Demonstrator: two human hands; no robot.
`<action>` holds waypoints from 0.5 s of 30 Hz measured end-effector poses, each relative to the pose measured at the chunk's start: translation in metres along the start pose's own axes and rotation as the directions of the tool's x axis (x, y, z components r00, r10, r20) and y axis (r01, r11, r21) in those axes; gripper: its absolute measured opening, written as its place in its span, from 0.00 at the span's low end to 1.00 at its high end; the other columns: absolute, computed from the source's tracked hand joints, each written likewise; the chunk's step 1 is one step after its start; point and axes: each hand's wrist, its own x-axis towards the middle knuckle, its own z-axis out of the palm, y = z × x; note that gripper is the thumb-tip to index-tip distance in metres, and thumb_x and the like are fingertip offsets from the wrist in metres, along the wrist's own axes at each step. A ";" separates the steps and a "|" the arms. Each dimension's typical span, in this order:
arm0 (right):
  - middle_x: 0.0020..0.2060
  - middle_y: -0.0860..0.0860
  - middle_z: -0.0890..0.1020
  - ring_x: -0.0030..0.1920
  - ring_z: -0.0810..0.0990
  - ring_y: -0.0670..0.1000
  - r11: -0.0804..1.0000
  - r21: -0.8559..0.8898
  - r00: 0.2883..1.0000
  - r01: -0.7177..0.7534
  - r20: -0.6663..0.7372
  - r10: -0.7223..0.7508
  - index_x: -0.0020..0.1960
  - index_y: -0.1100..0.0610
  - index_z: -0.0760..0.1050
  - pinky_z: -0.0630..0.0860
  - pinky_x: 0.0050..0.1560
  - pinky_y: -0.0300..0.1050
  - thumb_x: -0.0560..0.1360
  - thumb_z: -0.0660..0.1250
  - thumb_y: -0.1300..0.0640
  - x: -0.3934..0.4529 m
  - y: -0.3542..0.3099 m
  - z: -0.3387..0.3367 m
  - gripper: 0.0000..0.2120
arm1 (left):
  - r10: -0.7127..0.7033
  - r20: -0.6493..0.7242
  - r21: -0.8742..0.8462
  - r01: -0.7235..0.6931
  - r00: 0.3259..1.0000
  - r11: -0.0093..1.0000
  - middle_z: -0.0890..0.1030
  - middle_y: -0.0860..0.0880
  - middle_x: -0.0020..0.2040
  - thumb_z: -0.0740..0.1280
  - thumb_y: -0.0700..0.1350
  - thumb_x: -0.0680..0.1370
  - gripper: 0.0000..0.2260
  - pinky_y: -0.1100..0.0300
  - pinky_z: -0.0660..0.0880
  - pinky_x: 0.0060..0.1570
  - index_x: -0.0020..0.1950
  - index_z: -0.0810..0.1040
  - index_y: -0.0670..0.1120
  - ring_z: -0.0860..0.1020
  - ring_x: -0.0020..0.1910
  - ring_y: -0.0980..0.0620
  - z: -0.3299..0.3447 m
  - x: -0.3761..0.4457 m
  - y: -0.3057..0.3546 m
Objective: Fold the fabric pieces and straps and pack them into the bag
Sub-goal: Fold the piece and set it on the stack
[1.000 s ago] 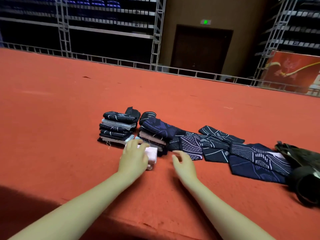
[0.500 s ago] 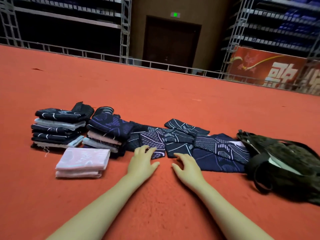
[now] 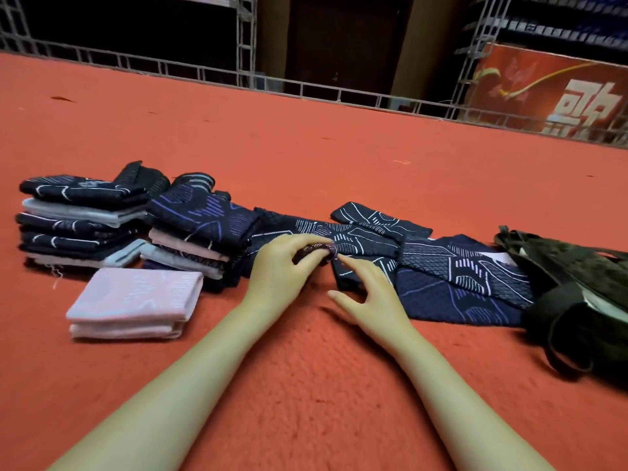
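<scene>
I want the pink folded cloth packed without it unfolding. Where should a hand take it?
Take the pink folded cloth at its near right corner, coming from the open carpet side: the layers' edges show there, so pinching them together holds the fold. The stacks crowd its far side.

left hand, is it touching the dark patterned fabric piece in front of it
Touching. The head view shows the left hand with its fingers curled round a lifted edge of the dark patterned fabric piece, pinching it.

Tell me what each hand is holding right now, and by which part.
The left hand pinches the near edge of a dark patterned fabric piece, bunched up between fingers and thumb. The right hand holds nothing; its fingers are spread over the carpet.
</scene>
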 end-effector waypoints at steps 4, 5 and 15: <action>0.59 0.40 0.74 0.62 0.72 0.40 0.989 0.146 0.999 -0.013 -0.047 0.020 0.67 0.49 0.70 0.69 0.65 0.42 0.72 0.73 0.53 -0.002 -0.012 0.004 0.25 | -0.033 0.011 -0.138 0.034 0.999 0.990 0.84 0.57 0.46 0.71 0.41 0.74 0.06 0.65 0.74 0.52 0.48 0.84 0.49 0.80 0.48 0.61 -0.003 -0.006 0.026; 0.59 0.40 0.75 0.61 0.73 0.40 0.984 0.176 0.998 -0.018 -0.059 0.028 0.66 0.47 0.70 0.70 0.64 0.42 0.71 0.73 0.52 -0.003 -0.015 0.005 0.25 | -0.046 0.014 -0.186 0.048 0.999 0.981 0.84 0.56 0.46 0.70 0.39 0.74 0.06 0.67 0.74 0.51 0.48 0.84 0.48 0.81 0.48 0.62 -0.003 -0.007 0.034; 0.56 0.45 0.78 0.57 0.74 0.36 0.962 0.261 0.960 0.078 -0.280 -0.001 0.62 0.55 0.74 0.68 0.57 0.29 0.75 0.61 0.59 -0.010 -0.041 0.002 0.16 | -0.278 0.084 -0.614 0.269 0.957 0.742 0.84 0.51 0.48 0.64 0.40 0.79 0.09 0.59 0.76 0.53 0.50 0.83 0.50 0.81 0.48 0.55 -0.016 -0.005 0.062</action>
